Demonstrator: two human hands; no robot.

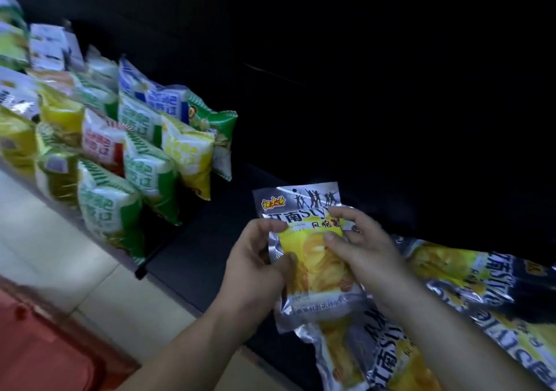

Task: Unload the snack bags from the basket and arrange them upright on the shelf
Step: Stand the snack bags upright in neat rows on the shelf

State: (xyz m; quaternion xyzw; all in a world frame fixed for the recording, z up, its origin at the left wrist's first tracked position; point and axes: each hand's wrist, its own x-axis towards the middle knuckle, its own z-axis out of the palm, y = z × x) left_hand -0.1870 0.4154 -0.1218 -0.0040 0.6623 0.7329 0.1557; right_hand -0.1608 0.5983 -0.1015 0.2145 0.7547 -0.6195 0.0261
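Now I grip silver-yellow snack bag (313, 252) upright, left hand (255, 273) and right hand (361, 252) fingers closed on its sides, above shelf (192, 258) front edge.

A bare stretch of dark shelf (192, 249) lies open between the upright snack bags (126, 162) on the left (packed in rows, touching) and the silver bags (451, 285) lying flat at right, which block that side.
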